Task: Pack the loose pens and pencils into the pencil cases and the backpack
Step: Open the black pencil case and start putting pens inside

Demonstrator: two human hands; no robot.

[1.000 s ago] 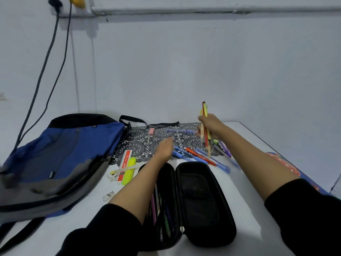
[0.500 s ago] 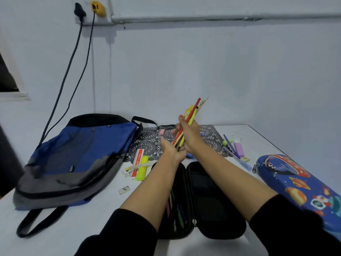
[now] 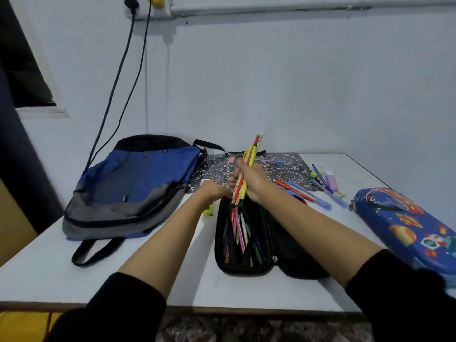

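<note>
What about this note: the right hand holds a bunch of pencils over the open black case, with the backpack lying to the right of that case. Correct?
Not quite. The head view shows the backpack lying to the left of the open black case, not the right. The rest stands: the right hand holds the bunch of pencils over that case.

Backpack point(image 3: 138, 183): matt woven cloth, blue and grey. Space-print pencil case point(image 3: 404, 228): glossy hard shell. Worktop point(image 3: 49, 275): smooth, white, faint sheen.

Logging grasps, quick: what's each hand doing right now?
Left hand: at the far end of the black pencil case; grip cannot be told.
Right hand: gripping a bundle of pencils.
</note>
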